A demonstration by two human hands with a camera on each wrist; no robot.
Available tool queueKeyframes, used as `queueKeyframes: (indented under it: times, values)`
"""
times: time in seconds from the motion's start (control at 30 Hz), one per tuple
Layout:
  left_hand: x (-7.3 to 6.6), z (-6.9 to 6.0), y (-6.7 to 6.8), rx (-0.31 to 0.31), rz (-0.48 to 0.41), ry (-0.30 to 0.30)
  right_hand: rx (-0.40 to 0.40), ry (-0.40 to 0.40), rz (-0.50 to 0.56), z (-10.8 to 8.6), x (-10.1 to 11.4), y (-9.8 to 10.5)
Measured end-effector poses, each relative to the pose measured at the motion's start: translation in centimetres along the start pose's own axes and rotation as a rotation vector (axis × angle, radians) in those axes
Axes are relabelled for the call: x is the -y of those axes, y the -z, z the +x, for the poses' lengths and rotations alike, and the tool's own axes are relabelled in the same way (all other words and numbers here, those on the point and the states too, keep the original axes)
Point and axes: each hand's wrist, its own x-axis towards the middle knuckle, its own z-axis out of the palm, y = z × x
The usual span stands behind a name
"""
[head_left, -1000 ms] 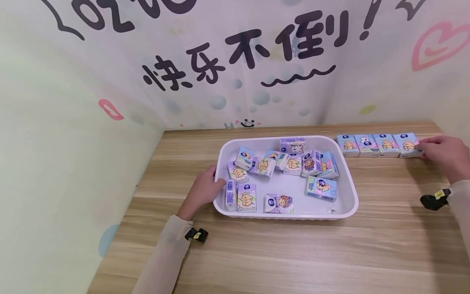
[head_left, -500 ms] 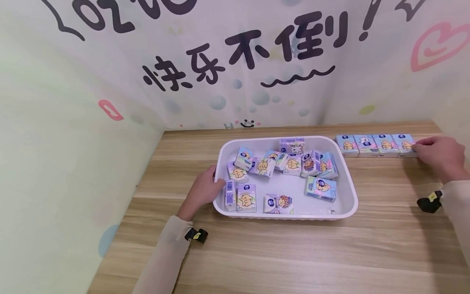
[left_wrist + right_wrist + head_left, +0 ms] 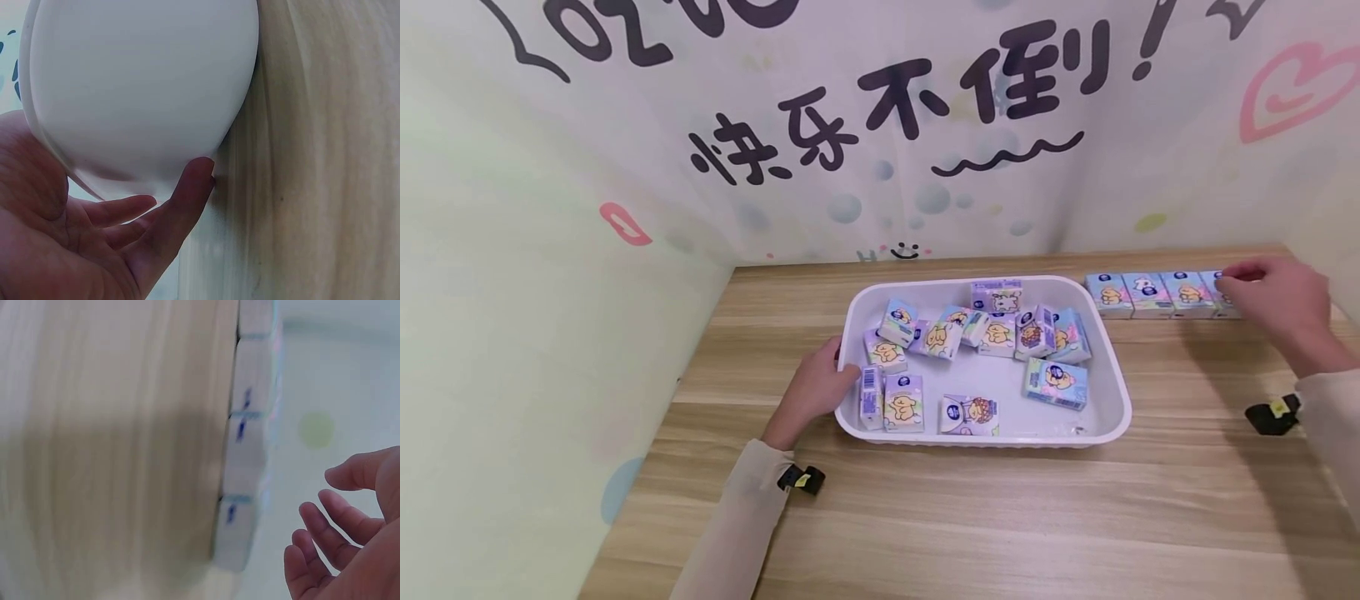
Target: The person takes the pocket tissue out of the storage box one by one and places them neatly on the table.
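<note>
A white tray (image 3: 977, 439) holds several small tissue packs, purple and blue, lying at different angles. My left hand (image 3: 817, 385) grips the tray's left rim, thumb over the edge; the left wrist view shows the fingers (image 3: 181, 200) against the outer wall (image 3: 144, 94). Right of the tray, four-side-by-side blue packs form a row against the back, one being this pack (image 3: 1187, 296). Above the row's right end is my right hand (image 3: 1285, 308), covering part of the last pack. In the right wrist view that hand (image 3: 344, 531) has relaxed fingers, holds nothing and is apart from the row (image 3: 240, 456).
The wooden table (image 3: 1000, 517) extends in front of the tray and to both sides. A printed white curtain (image 3: 820, 208) stands directly behind the tray and the row. A pale wall (image 3: 497, 333) rises on the left.
My right hand has let go of the rightmost pack and moved up and left over it. That pack sits closer against its neighbour than before. My left hand and the tray have stayed in place.
</note>
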Motion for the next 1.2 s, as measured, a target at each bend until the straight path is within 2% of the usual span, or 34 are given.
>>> queueKeyframes:
  times: [0.13,0.33,0.63,0.93,1.1,1.2]
  values:
    - [0.0,0.0,0.0,0.0,0.001,-0.004,0.005,0.093,-0.019,-0.6,2.0,-0.1]
    - [-0.1,0.0,0.0,-0.005,-0.001,-0.005,0.027,0.275,-0.024,-2.0,5.7,-0.3]
    - [-0.3,-0.1,0.1,-0.012,0.005,-0.007,0.108,0.46,-0.049,-4.7,11.6,-1.5]
    - [-0.2,-0.2,0.1,-0.007,0.006,0.006,0.268,0.626,-0.139,-7.9,17.2,-3.3]
    - [-0.2,-0.1,0.1,-0.008,0.001,0.003,0.449,0.687,-0.229,-9.1,19.1,-4.5]
    - [-0.1,-0.1,0.2,-0.01,-0.001,0.001,0.57,0.681,-0.328,-9.5,20.1,-5.2]
